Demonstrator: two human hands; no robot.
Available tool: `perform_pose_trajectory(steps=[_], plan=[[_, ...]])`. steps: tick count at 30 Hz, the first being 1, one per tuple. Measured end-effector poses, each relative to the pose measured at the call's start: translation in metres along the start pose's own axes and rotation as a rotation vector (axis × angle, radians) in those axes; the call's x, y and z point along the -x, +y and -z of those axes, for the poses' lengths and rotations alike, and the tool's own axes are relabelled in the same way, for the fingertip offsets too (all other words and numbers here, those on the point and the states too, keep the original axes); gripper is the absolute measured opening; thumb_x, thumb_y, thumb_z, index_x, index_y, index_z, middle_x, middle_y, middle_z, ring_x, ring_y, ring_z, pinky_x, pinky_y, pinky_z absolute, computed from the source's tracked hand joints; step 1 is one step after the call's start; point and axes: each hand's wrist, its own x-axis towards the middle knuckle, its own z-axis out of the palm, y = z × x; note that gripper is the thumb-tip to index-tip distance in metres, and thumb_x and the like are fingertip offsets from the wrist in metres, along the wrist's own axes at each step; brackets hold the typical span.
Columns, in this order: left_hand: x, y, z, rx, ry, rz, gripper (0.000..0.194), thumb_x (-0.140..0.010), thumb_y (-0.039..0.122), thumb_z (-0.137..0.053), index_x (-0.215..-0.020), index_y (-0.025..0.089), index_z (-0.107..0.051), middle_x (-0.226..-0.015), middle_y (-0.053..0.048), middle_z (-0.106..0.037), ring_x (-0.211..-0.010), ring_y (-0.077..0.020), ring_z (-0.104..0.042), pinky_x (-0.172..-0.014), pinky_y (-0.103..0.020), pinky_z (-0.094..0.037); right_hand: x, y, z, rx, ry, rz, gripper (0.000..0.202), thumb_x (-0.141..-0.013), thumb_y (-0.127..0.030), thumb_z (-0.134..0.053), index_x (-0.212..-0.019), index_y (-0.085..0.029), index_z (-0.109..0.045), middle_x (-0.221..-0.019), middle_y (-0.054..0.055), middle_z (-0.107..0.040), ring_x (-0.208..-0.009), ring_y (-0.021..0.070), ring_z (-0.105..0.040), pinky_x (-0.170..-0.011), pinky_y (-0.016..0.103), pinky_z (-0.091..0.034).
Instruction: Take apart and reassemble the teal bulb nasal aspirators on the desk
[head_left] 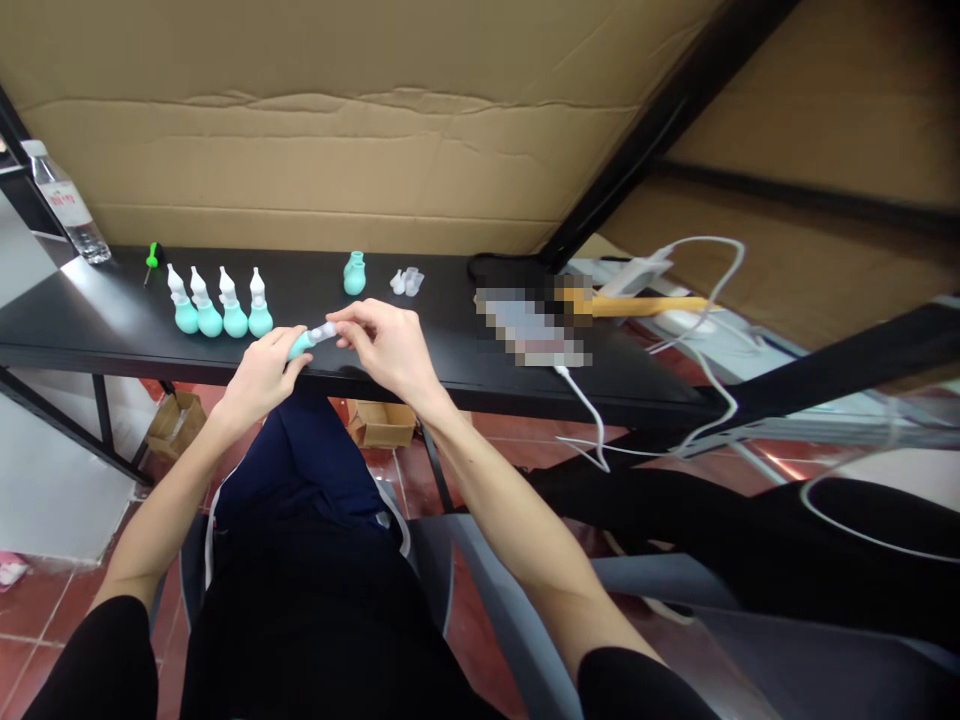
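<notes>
Near the table's front edge, my left hand (262, 372) is closed around the teal bulb of a nasal aspirator (300, 345). My right hand (390, 345) pinches the white tip (330, 328) at the other end, which is in line with the bulb. Between the two lies a clear, whitish section. Behind my left hand stand several nasal aspirators (235, 318) in a row, teal bulbs down and white tips up. Farther back are loose teal bulb pieces (355, 275), close together. To their right lie small white and clear plastic parts (407, 282).
On the black table (450, 345) are a green-handled screwdriver (153, 258) and a water bottle (69, 205) at left. A blurred-out device (529, 325) with a white cable (589, 400) lies right. Cardboard (322, 170) backs the table. A person in dark clothing (675, 510) sits at right.
</notes>
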Motion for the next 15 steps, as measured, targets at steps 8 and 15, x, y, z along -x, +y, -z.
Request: perform_pose_trajectory(steps=[8,15], plan=[[0.001,0.0,-0.001,-0.003,0.0,-0.003,0.036,-0.107,0.02,-0.067,-0.142,0.012,-0.071,-0.138,-0.018,-0.079,-0.129,-0.0317,-0.077,-0.113,-0.046,-0.063,0.004,0.002,-0.006,-0.028,0.036,0.01,0.021,-0.104,-0.031,-0.064,-0.102,-0.025,-0.083,-0.1,0.006,-0.082,-0.08,0.0223,-0.081,-0.082,0.038,-0.066],[0.002,-0.002,-0.013,0.016,0.122,0.009,0.046,-0.109,0.03,-0.071,-0.153,0.017,-0.064,-0.149,-0.017,-0.075,-0.139,-0.0329,-0.073,-0.122,-0.052,-0.059,-0.01,-0.001,0.009,-0.166,-0.106,-0.051,0.021,-0.098,-0.043,-0.076,-0.105,-0.025,-0.083,-0.098,0.005,-0.085,-0.09,0.0245,-0.082,-0.092,0.042,-0.066]])
